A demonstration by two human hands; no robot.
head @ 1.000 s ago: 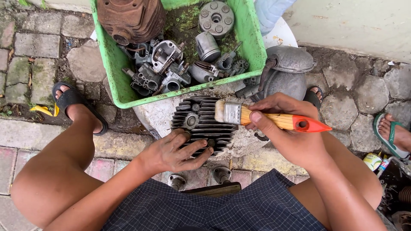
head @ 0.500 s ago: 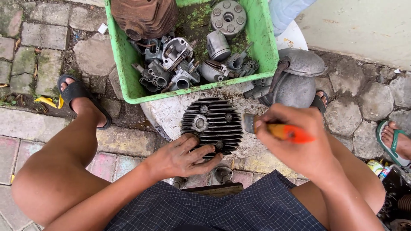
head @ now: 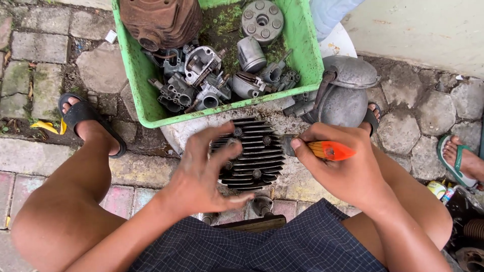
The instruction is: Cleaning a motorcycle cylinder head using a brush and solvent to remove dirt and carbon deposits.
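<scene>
A seated person works over a black finned cylinder head [head: 254, 153] lying on a pale slab [head: 189, 133] just below a green crate [head: 307, 60] of grimy engine parts. The left hand [head: 206, 176], fingers spread open and gripping nothing, hovers across the head's left side. The right hand [head: 343, 166], at the head's right edge, is closed around a brush [head: 322, 149] with a wooden, orange-tipped handle, bristles toward the fins. Right of the head, small yellow containers [head: 437, 189] sit on the paving.
</scene>
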